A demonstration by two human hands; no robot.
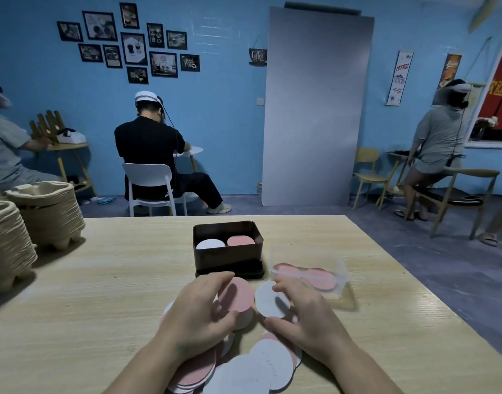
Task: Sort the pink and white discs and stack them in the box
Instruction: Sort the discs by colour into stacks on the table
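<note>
**Left hand** (pixel 195 317): fingers curled round a short pink stack (pixel 237 295), thumb on its near edge. **Right hand** (pixel 306 314): pinches a white disc (pixel 268 301) between thumb and forefinger; blur makes it hard to tell whether it is one disc or a few. The two loads lie just beside each other, between the hands.

Under the wrists lies the unsorted pile (pixel 261 368), pink and white overlapping on the table (pixel 116 280). Straight beyond the fingertips is the box (pixel 228 260), with a white column (pixel 210 244) on the left-hand side and a pink column (pixel 240 240) on the right-hand side. Beyond the right hand is a clear tub (pixel 341 268) holding more pink discs.

The step in hand appears to be gathering by colour. To do it well, square each handful's edges before lifting. Each colour's column sits opposite the hand carrying it, so move one hand at a time and lower each load flat onto its matching column.
</note>
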